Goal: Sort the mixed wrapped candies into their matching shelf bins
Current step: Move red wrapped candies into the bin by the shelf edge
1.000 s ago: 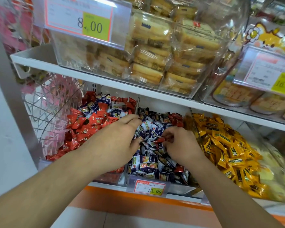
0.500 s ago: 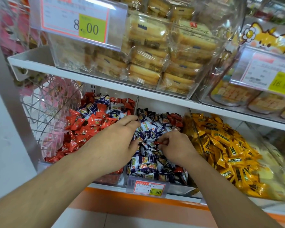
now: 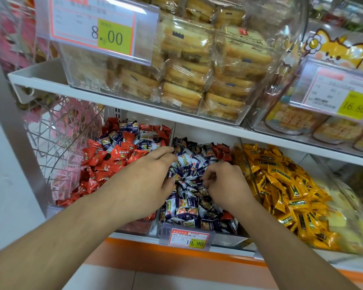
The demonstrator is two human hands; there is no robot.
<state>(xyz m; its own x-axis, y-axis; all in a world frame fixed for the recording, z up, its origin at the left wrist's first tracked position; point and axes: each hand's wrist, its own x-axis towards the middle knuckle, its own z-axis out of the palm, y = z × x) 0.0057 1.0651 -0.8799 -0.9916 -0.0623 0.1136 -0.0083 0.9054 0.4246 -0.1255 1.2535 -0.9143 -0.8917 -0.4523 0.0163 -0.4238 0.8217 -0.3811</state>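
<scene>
Above both hands [image 3: 147,181] [image 3: 224,185], cake bin [image 3: 176,65], price tag [image 3: 96,26].

We count 2 hands [image 3: 147,181] in the bins, 3 candy bins [image 3: 199,227] on the lower shelf [image 3: 281,141], 3 price tags [image 3: 189,239], and 2 clear boxes [image 3: 134,80] on the upper shelf [image 3: 50,82]. Candies are too many to count.

left hand [image 3: 149,181] fingertips buried (in candies), right unclear
</scene>
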